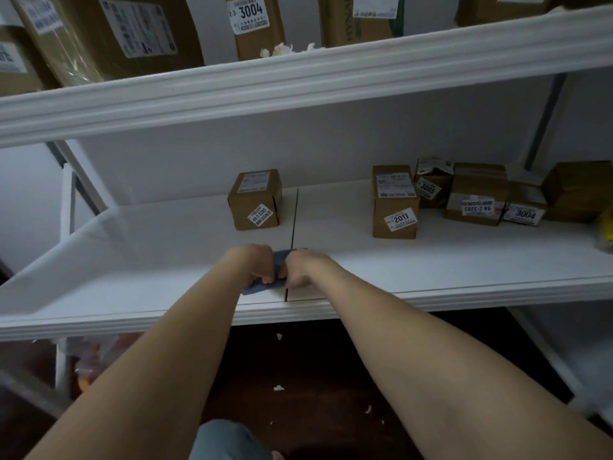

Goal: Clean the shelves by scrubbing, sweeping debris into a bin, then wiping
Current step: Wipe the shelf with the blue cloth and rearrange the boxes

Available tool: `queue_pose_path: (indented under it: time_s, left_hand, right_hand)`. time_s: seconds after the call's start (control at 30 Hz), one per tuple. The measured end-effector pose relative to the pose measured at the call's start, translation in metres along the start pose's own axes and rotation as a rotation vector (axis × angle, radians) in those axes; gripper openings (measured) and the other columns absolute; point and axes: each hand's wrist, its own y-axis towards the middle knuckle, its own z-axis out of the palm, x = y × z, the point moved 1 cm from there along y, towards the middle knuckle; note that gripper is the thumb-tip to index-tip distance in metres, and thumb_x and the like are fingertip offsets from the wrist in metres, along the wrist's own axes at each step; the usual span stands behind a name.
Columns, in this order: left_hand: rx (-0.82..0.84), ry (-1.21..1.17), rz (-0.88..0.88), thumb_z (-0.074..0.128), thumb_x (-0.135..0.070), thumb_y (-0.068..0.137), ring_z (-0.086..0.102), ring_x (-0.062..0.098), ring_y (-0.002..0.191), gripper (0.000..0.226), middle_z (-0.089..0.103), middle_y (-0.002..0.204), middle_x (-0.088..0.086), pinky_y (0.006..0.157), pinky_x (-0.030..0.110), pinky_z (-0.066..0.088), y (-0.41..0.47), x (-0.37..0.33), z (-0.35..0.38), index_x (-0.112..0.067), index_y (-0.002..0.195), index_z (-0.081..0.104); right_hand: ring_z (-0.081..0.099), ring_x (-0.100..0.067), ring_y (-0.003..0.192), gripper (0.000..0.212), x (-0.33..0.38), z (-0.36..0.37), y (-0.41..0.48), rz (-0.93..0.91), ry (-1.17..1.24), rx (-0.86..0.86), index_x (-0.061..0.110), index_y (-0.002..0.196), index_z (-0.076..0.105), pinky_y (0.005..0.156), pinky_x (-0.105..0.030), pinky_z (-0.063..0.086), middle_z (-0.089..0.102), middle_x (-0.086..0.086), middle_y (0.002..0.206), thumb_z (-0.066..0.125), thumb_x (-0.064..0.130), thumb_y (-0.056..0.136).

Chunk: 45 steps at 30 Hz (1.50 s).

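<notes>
Left hand point(254, 263) and right hand point(303, 269) both grip blue cloth point(257, 288) on middle shelf point(431, 270); wiping apparently begun, white debris point(285, 49) on upper shelf point(331, 79) not yet swept.

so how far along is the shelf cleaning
Done, it seems: the bare part of the middle shelf shows no loose debris. In hand: the left hand and right hand both grip a blue cloth on that shelf, by its seam. Left: white scraps lie on the upper shelf, more bits on the floor, and no bin is in view.
</notes>
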Motion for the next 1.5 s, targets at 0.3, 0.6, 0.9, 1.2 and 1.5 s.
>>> queue_pose_path:
  time_s: [0.3, 0.6, 0.9, 1.2, 1.5]
  left_hand:
    - [0.029, -0.03, 0.202, 0.062, -0.018, 0.081, 0.055, 0.02, 0.075, 0.015, 0.062, 0.085, 0.008, 0.071, 0.03, 0.044, -0.016, -0.078, -0.006, -0.009, 0.091, 0.056]
    - [-0.015, 0.081, 0.45, 0.052, -0.018, 0.089, 0.05, 0.03, 0.119, 0.046, 0.05, 0.134, 0.012, 0.102, 0.04, 0.043, -0.026, -0.177, 0.007, -0.009, 0.134, 0.048]
    - [-0.148, 0.025, 0.285, 0.049, -0.022, 0.096, 0.052, 0.031, 0.118, 0.039, 0.052, 0.132, 0.015, 0.101, 0.038, 0.044, -0.007, -0.135, 0.001, -0.003, 0.13, 0.05]
    - [-0.188, -0.056, -0.013, 0.048, -0.03, 0.096, 0.056, 0.029, 0.112, 0.04, 0.058, 0.121, 0.013, 0.093, 0.035, 0.046, 0.04, -0.008, 0.003, -0.003, 0.125, 0.053]
    - [-0.305, -0.423, -0.172, 0.053, -0.005, 0.087, 0.066, 0.025, 0.092, 0.011, 0.065, 0.098, 0.013, 0.078, 0.033, 0.054, 0.079, 0.076, -0.04, -0.003, 0.097, 0.055]
  right_hand:
    - [0.061, -0.024, 0.105, 0.052, -0.074, -0.018, -0.054, 0.262, 0.127, -0.049, 0.023, 0.122, 0.062, 0.084, -0.031, 0.049, 0.063, -0.004, 0.117, 0.078, 0.026, 0.073]
    - [0.063, -0.022, 0.096, 0.029, -0.16, -0.022, -0.106, 0.605, 0.06, -0.106, 0.014, 0.107, 0.063, 0.075, -0.029, 0.046, 0.065, -0.006, 0.1, 0.069, 0.014, 0.078]
    - [0.063, -0.024, 0.078, 0.02, -0.12, -0.026, -0.06, 0.429, 0.072, -0.041, 0.012, 0.092, 0.059, 0.065, -0.028, 0.048, 0.063, -0.008, 0.084, 0.071, 0.02, 0.078]
    - [0.054, -0.028, 0.114, 0.041, -0.014, -0.011, 0.047, -0.026, -0.029, -0.068, 0.017, 0.136, 0.052, 0.09, -0.033, 0.047, 0.054, -0.012, 0.132, 0.047, 0.021, 0.096]
    - [0.062, -0.024, 0.084, 0.014, -0.005, -0.054, 0.109, -0.024, 0.458, -0.357, 0.011, 0.093, 0.063, 0.064, -0.024, 0.044, 0.064, -0.007, 0.088, 0.057, 0.022, 0.086]
